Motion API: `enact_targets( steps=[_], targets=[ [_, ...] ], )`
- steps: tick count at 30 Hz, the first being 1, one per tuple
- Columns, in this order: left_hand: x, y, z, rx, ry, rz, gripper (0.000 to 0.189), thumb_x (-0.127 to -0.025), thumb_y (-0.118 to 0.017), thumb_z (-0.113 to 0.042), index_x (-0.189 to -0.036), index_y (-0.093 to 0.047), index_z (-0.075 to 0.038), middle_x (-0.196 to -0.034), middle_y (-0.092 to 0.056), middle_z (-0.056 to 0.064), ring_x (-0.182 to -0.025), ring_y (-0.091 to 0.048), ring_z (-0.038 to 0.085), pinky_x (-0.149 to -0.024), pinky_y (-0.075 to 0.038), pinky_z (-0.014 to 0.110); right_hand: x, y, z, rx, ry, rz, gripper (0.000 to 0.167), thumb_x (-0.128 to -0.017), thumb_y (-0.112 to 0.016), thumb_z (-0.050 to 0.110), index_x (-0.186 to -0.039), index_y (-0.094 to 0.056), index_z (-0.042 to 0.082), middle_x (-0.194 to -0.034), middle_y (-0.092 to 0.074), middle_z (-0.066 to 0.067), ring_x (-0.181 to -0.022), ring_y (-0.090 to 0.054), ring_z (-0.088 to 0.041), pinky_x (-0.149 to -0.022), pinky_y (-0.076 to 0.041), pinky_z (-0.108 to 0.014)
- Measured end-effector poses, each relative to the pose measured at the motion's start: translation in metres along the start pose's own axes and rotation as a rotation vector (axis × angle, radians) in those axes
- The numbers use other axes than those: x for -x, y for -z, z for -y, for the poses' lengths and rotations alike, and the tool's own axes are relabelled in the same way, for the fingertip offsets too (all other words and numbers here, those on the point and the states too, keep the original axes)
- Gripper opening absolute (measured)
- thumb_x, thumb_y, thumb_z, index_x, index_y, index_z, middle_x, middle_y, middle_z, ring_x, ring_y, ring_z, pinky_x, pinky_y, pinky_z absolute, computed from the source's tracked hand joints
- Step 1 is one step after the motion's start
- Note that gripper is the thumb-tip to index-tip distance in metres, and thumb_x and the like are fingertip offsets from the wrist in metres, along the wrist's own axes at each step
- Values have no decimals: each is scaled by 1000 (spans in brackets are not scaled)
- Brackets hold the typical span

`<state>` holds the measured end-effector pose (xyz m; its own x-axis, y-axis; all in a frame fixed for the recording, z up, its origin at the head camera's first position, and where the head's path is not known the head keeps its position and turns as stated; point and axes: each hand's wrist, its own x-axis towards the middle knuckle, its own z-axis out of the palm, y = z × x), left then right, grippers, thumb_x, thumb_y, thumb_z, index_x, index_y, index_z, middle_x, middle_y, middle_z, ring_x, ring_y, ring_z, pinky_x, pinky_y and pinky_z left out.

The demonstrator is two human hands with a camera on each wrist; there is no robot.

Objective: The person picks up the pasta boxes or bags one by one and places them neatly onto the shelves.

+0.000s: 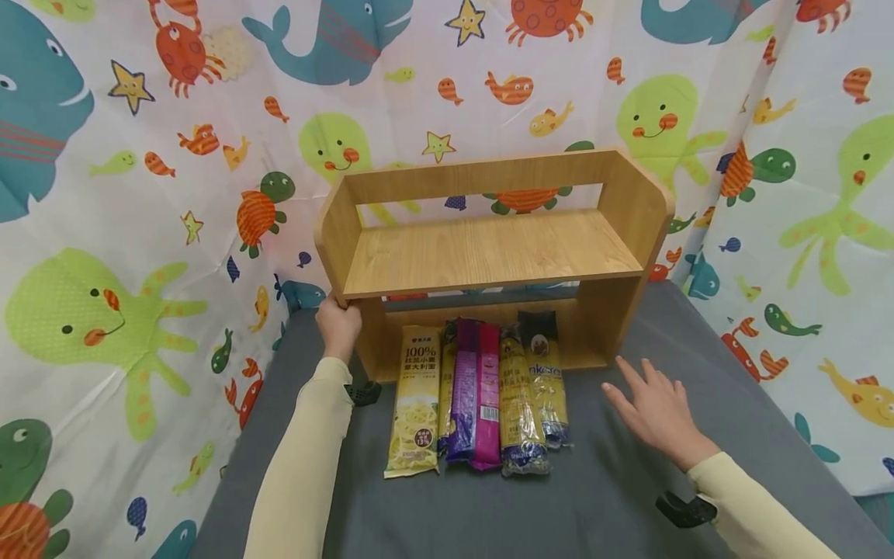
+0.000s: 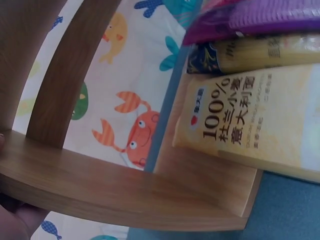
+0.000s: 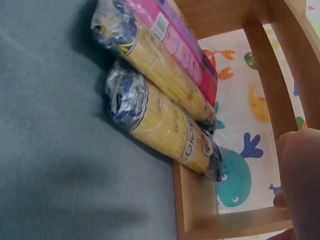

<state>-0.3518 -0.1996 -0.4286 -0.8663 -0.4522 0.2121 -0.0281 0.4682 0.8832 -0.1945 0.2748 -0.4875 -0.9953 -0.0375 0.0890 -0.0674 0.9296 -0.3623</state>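
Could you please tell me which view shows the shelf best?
The head view: the whole shelf fits in frame. The left wrist view shows mainly its left end; the right wrist view, a cropped part.

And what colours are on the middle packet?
The middle packet is purple and pink, clearest in the head view.

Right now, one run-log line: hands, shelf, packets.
left hand: grips shelf, left side | right hand: holds nothing, near shelf's right side | packets: side by side, far ends in lower tier
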Motion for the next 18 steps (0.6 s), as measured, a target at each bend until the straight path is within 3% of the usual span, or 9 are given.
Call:
enact_targets(
  steps=[6,12,15,18],
  targets=[
    [0,1,-2,0,20,23,41,-99,-62,-19,-138,-61,-6,-137,-65,19,-127,-61,40,-108,-46,57,-21,-12,8,-172,-27,66,77,-103,-54,44,-155,-29,-7,-152,-34,-42,-135,-37,-61,-104,-35,-74],
    [-2,0,-1,-16,-5,14,39,-99,-60,-16,-136,-62,-5,-134,-67,20,-125,-62,40,-106,-48,57,-44,-27,16,-322,-82,171,77,-100,-60,36,-156,-26,-5,-155,-34,-38,-134,-43,-57,-101,-42,-67],
    [-1,0,2,-29,-16,5,38,-98,-59,-15,-134,-63,-4,-132,-68,21,-123,-64,40,-104,-49,57,-55,-38,20,-376,-109,218,76,-99,-62,30,-157,-25,-5,-157,-32,-37,-137,-41,-56,-102,-43,-65],
    [-1,0,3,-35,-21,-4,36,-98,-59,-16,-133,-64,-4,-130,-69,21,-120,-65,40,-102,-50,57,-64,-52,22,-408,-105,234,75,-97,-65,25,-155,-29,-6,-150,-40,-39,-130,-49,-55,-95,-50,-59]
  ],
)
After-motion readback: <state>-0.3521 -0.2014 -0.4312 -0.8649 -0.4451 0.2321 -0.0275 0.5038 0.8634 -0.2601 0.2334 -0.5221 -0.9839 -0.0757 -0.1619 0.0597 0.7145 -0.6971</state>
